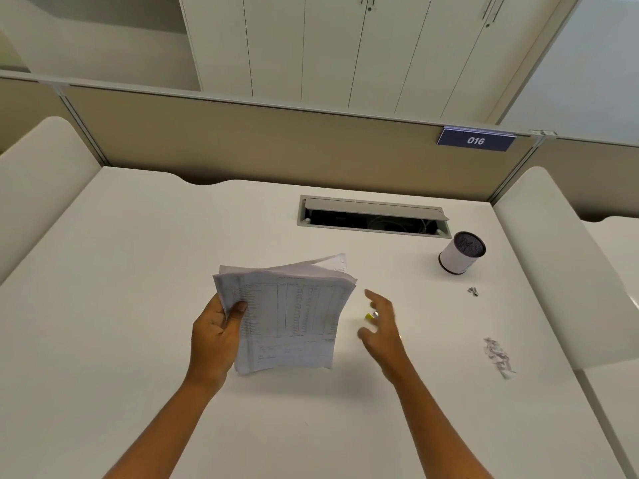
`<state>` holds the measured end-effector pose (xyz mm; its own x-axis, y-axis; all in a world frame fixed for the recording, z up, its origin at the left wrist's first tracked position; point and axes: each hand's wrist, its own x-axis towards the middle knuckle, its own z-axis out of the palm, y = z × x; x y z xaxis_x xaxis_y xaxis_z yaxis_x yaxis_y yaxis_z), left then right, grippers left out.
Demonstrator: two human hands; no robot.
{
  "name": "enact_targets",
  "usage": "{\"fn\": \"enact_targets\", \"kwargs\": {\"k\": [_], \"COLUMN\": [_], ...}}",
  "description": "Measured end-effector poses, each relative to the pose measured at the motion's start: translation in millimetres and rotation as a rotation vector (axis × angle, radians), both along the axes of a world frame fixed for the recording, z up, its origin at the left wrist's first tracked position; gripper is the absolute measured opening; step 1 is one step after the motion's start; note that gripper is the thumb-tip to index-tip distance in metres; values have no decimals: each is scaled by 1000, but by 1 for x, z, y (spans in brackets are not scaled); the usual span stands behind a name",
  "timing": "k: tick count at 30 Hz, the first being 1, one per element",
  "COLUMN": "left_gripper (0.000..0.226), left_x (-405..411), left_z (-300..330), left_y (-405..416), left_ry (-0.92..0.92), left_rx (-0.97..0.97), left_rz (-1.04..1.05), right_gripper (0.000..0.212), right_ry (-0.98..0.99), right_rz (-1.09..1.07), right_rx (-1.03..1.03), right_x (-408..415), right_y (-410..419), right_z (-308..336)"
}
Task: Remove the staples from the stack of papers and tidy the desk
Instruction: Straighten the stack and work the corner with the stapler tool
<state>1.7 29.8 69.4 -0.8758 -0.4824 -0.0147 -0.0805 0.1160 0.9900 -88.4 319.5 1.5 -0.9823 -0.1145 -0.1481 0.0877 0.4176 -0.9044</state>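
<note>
My left hand (216,335) grips the left edge of a stack of printed papers (292,316), lifted and tilted above the white desk (138,271). The sheets fan apart at the far edge. My right hand (382,324) hovers to the right of the stack with fingers spread and relaxed, blurred by motion. A small yellow and silver object (370,316) shows just beside its fingers; I cannot tell whether the hand touches it. A few loose staples (473,291) lie on the desk at the right.
A white mesh-topped cup (461,252) stands at the back right. Torn paper scraps (498,356) lie near the right edge. An open cable tray (373,217) is set into the desk behind the stack. A beige partition with a "016" sign (475,140) bounds the back.
</note>
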Motion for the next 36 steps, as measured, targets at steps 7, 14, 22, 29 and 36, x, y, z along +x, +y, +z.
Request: {"fn": "enact_targets", "kwargs": {"k": [7,14,22,29,36], "left_gripper": [23,26,47,56,35], "left_x": [-2,-8,-1,-1,0], "left_z": [3,19,-5,-10,-11], "left_y": [0,9,22,23,11], "left_ry": [-10,98,51,82,37], "left_rx": [9,37,10,-24,46], "left_rz": [-12,31,13,2,-23], "right_gripper": [52,27,39,33,23], "right_ry": [-62,179,191,147,196], "right_rz": [131,-122,-159,-172,-159], "right_rx": [-332,-333,-199,-181,-127], "right_x": [12,26,53,56,40], "right_y": [-53,-74,-91,-97,-88], "right_z": [52,69,49,45,47]}}
